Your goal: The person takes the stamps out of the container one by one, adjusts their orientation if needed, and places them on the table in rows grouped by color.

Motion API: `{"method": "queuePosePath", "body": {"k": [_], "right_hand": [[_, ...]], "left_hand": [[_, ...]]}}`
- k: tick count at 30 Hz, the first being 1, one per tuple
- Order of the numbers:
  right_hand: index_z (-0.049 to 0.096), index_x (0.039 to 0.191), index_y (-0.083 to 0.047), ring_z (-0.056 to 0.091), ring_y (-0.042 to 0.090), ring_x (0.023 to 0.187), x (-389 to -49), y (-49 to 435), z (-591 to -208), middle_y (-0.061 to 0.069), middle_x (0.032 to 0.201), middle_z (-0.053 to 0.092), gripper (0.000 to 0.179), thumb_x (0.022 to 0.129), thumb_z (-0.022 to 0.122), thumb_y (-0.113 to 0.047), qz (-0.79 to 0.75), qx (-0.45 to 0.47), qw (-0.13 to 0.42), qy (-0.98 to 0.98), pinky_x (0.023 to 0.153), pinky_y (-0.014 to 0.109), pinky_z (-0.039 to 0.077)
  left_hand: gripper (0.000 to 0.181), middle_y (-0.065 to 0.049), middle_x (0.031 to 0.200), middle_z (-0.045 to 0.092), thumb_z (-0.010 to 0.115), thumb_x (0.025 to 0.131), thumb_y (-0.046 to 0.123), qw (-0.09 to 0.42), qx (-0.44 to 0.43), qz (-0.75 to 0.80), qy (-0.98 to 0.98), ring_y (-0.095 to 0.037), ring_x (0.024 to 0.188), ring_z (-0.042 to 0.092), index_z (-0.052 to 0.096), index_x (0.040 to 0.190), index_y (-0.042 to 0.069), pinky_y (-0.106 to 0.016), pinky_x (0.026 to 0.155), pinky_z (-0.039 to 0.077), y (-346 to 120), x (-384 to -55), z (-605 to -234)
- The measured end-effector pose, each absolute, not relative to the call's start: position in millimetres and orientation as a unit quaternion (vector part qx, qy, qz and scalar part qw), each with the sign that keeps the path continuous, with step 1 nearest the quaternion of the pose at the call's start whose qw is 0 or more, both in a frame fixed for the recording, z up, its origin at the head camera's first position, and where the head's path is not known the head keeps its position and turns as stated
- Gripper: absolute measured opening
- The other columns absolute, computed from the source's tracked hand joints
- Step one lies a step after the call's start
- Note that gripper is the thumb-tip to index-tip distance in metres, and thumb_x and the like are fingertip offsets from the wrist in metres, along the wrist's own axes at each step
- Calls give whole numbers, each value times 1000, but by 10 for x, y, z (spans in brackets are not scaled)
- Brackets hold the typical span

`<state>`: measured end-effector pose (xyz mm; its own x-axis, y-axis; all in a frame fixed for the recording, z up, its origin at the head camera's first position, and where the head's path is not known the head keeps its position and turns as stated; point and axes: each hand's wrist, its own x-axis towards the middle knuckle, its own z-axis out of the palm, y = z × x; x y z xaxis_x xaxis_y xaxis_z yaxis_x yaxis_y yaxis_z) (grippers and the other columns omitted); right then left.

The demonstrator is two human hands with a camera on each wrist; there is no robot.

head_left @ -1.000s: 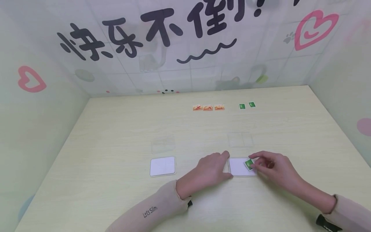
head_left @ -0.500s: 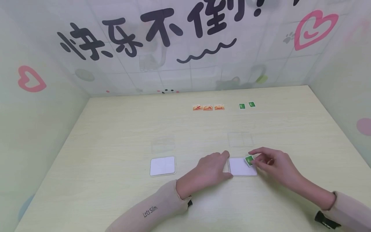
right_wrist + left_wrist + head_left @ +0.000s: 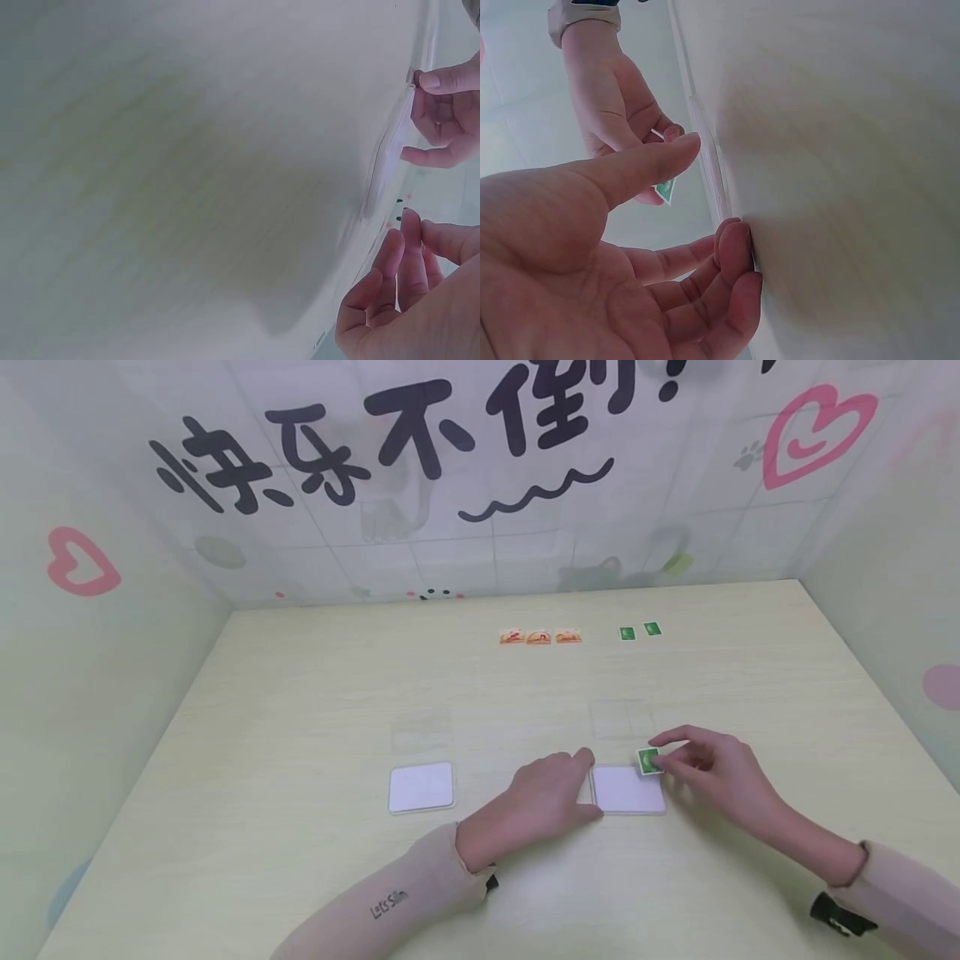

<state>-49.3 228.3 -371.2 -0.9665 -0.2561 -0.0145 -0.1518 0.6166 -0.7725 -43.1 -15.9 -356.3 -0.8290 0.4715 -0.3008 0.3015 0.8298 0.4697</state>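
My right hand [image 3: 716, 772] pinches a small green stamp [image 3: 648, 762] with a white border between thumb and finger, at the upper right corner of a flat white-topped case [image 3: 627, 792]. That case lies on the table, a thin clear rim around it. On its left side, the thumb and fingers of my left hand [image 3: 551, 797] hold its edges near both corners. The left wrist view shows the stamp [image 3: 665, 191] partly behind my left thumb. In the right wrist view the case [image 3: 390, 154] lies beyond my right hand [image 3: 409, 292], and the stamp is hidden.
A second white-topped case [image 3: 421, 787] lies to the left. Behind the cases are faint clear rectangles [image 3: 622, 719]. Farther back, three orange stamps [image 3: 538, 637] form a row, with two green stamps [image 3: 627, 633] to their right. A printed backdrop [image 3: 420, 527] stands behind the table.
My right hand has moved away from me with the green stamp, from over the case to its far right corner, and the stamp has turned straighter. My left hand stays put.
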Motion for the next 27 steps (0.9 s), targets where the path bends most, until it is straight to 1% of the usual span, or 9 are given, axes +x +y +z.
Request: {"method": "queuePosePath", "body": {"k": [3,9,16,20,27], "right_hand": [[73,119,-1,60,9,67,-520,2285,-3705,7,90,78,24,95,76,-4,-427,-112,62,895,57,24,44],[72,119,1,59,10,64,-584,2299,-3694,7,84,76,24,96,76,-5,-432,-109,58,893,55,24,41],[71,119,0,60,13,63,-649,2326,-3671,5,76,73,23,97,75,-7,-430,-109,49,895,56,24,41],[72,118,0,60,12,63,-683,2334,-3662,6,77,73,23,96,76,-6,-431,-112,39,894,56,24,40],[72,119,1,62,13,64,-753,2344,-3654,7,78,75,23,97,76,-6,-435,-113,35,892,55,24,40]], "left_hand": [[44,-5,93,63,83,93,26,207,207,207,933,-14,73,53,58,125,6,-27,56,44,-160,-439,-3570],[46,-5,94,64,83,94,27,210,202,213,933,-14,72,53,59,127,7,-27,57,44,-154,-442,-3563],[47,-5,93,65,83,93,27,205,203,208,935,-14,72,54,59,127,6,-27,56,44,-140,-432,-3559],[47,-6,94,65,83,93,27,203,203,210,935,-14,72,54,59,128,6,-27,56,45,-144,-426,-3561],[43,-5,88,61,81,95,26,193,208,200,938,-14,70,52,60,126,5,-28,54,44,-156,-414,-3561]]}}
